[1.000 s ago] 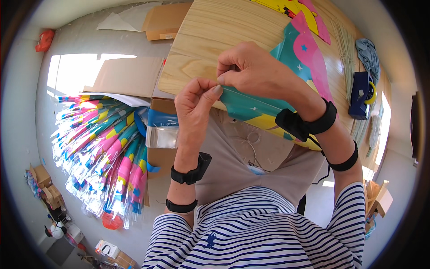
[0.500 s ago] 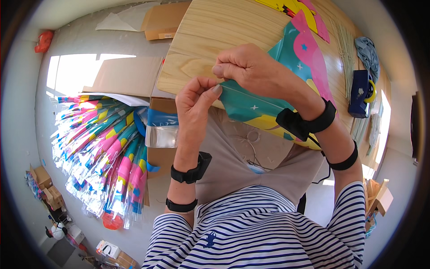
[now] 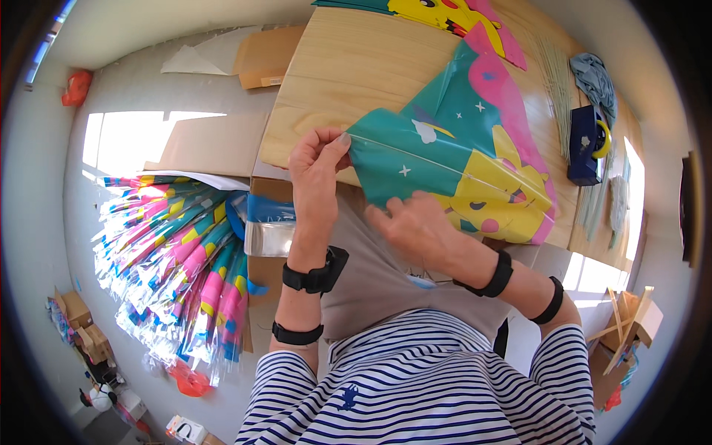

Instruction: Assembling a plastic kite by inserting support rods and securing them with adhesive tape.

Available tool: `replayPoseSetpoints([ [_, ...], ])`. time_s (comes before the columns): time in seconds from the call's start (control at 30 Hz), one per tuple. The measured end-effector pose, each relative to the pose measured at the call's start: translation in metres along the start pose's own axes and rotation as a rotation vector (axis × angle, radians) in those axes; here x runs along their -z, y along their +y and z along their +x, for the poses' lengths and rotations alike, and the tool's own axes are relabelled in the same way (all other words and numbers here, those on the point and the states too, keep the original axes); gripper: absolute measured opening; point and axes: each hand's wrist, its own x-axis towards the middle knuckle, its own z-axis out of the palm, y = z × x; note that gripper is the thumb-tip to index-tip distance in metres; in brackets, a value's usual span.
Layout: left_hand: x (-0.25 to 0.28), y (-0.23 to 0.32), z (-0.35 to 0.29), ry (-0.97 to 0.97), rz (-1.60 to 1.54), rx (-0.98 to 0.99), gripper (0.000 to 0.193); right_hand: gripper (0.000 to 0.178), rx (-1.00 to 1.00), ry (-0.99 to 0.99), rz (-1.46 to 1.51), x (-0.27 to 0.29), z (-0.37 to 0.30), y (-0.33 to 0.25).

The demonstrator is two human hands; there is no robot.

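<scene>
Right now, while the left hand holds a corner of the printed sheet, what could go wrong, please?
The left hand pinches only one corner of the teal, pink and yellow printed sheet; if that grip loosens, the sheet might slip. Its near edge overhangs the wooden table, so it could slide off. The right hand is close to that edge and might crease it.

Sheet [image 3: 415, 152] partly on the surface [image 3: 341, 67], left hand [image 3: 319, 167] at its left corner, right hand [image 3: 417, 228] by its near edge, sticks [image 3: 558, 104] to its right, tape dispenser [image 3: 583, 152] right of the sticks, cloth [image 3: 595, 80] behind the dispenser, packages [image 3: 174, 256] left of the surface
</scene>
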Motion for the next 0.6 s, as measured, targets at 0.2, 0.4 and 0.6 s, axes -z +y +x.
replayPoseSetpoints([
  [0.2, -0.003, 0.011, -0.005, -0.002, 0.011, -0.018, 0.01, 0.037, -0.278, -0.102, -0.23, -0.043, -0.009, -0.03],
  [0.4, -0.017, 0.025, -0.018, -0.049, 0.005, -0.039, 0.01, 0.013, -0.274, 0.112, -0.317, -0.056, -0.018, -0.01],
  [0.6, -0.019, 0.027, -0.017, -0.178, -0.151, -0.122, 0.02, 0.03, -0.155, 0.466, -0.127, 0.018, -0.065, -0.02],
])
